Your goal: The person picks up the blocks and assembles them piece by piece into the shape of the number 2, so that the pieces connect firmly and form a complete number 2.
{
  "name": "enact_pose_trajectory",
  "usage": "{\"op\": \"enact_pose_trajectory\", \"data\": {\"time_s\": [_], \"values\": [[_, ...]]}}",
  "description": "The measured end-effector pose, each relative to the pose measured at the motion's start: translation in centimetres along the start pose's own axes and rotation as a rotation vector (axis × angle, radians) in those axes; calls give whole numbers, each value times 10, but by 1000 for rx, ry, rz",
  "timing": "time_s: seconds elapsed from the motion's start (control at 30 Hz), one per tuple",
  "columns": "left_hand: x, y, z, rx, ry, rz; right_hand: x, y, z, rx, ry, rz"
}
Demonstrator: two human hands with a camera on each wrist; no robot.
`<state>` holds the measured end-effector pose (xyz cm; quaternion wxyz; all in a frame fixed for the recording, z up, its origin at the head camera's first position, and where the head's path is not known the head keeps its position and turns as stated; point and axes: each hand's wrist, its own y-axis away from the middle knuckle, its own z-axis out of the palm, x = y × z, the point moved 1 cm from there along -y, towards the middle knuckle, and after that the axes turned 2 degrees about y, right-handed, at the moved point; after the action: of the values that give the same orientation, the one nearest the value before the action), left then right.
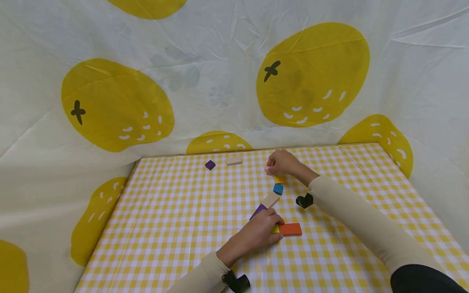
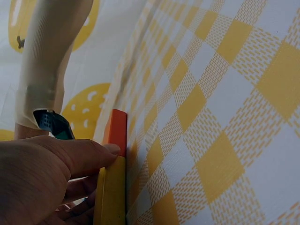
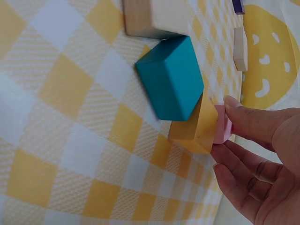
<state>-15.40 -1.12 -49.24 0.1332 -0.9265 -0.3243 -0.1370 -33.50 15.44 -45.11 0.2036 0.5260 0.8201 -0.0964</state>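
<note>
My right hand [image 1: 283, 162] pinches a small pink block [image 3: 220, 123] between thumb and fingers, at the far end of a curved row of blocks. The pink piece touches or nearly touches a yellow-orange block [image 3: 193, 129]. Beside that stand a blue block [image 1: 278, 189], a plain wooden block [image 1: 270, 200] and a purple block [image 1: 258, 211]. My left hand [image 1: 258, 232] lies over the row's near part, its thumb and fingers gripping the end of an orange block [image 1: 290, 229] where it meets a yellow block [image 2: 111, 192]. The left palm hides part of the row.
Toward the back edge of the yellow-checked tablecloth [image 1: 165, 211] lie a separate purple block [image 1: 210, 165] and a plain wooden block [image 1: 234, 161]. A white curtain [image 1: 216, 81] printed with yellow fruit hangs behind and at the sides.
</note>
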Motion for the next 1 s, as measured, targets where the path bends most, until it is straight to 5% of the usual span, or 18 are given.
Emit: {"op": "enact_pose_trajectory", "data": {"time_s": [1.0], "values": [[0,0,1,14,8,0,12,14,1,-13,-56,41]]}}
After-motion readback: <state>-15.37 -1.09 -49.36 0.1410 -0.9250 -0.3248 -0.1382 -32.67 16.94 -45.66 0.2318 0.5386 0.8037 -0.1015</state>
